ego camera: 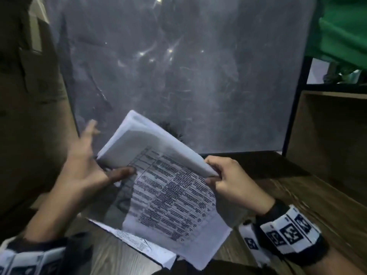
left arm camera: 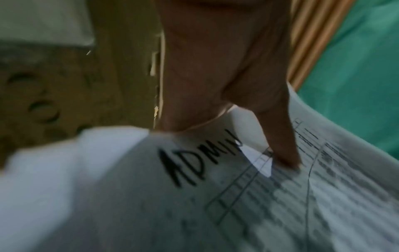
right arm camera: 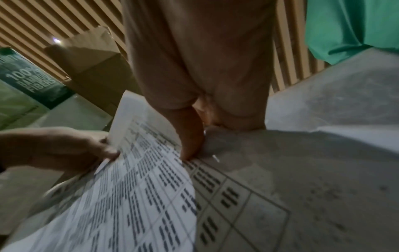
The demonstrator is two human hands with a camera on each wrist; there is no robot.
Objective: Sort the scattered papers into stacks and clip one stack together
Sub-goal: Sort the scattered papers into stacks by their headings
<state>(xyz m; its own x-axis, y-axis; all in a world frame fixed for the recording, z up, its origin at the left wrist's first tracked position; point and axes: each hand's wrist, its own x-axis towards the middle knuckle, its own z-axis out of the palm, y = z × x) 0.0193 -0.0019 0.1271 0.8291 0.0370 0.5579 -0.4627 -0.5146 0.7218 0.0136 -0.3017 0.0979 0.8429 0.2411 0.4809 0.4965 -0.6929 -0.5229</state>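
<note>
Above the desk's near edge [ego camera: 297, 197] your right hand [ego camera: 234, 181] pinches the top sheets [ego camera: 151, 135] back, your left hand [ego camera: 89, 167] thumb-pins the table-printed page [ego camera: 174, 197]; you seem mid-sort, so next pick its stack.

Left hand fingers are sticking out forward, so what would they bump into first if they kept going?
Probably the grey plastic-covered panel standing behind the papers. The left hand points up and forward toward its left edge, though depth is unclear.

Items I log around the work area: wood-grain counter [ego camera: 297, 199]; grey translucent panel [ego camera: 178, 66] standing upright behind it; green cloth [ego camera: 345, 30] at upper right; brown cardboard box [right arm camera: 97, 68]; green package [right arm camera: 28, 80] printed "100% bamboo fibers"; slatted wooden wall [right arm camera: 32, 25].
</note>
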